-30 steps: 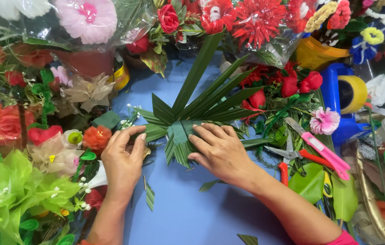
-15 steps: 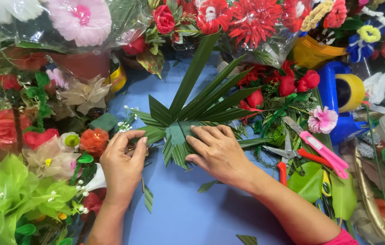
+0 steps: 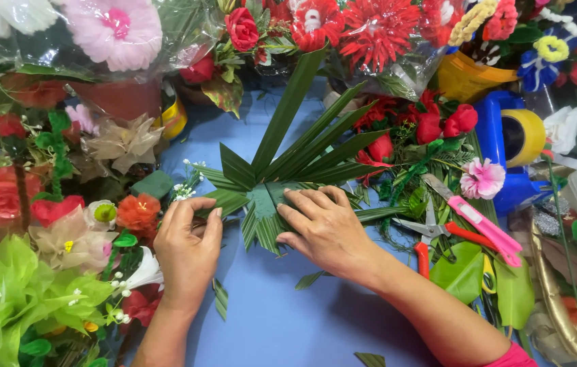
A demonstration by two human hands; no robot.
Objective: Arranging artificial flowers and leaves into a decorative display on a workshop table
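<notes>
A fan of long green palm leaves (image 3: 302, 153) lies on the blue table (image 3: 282, 319), its blades spreading up and to the right. My right hand (image 3: 326, 228) presses flat on the fan's base where the leaves meet. My left hand (image 3: 186, 251) rests just left of it, fingertips touching the cut leaf ends at the fan's left edge. Small cut leaf bits (image 3: 220, 299) lie below the hands.
Artificial flowers crowd the left side (image 3: 44, 231) and the back (image 3: 377, 27). Right of the fan lie scissors with red handles (image 3: 428, 238) and a pink-handled cutter (image 3: 482, 228). A blue tape dispenser with a yellow roll (image 3: 516, 146) stands at right, beside red roses (image 3: 445, 122).
Both hands stayed on the fan's base. The left hand's fingers shifted slightly at the leaf ends; the leaves barely moved.
</notes>
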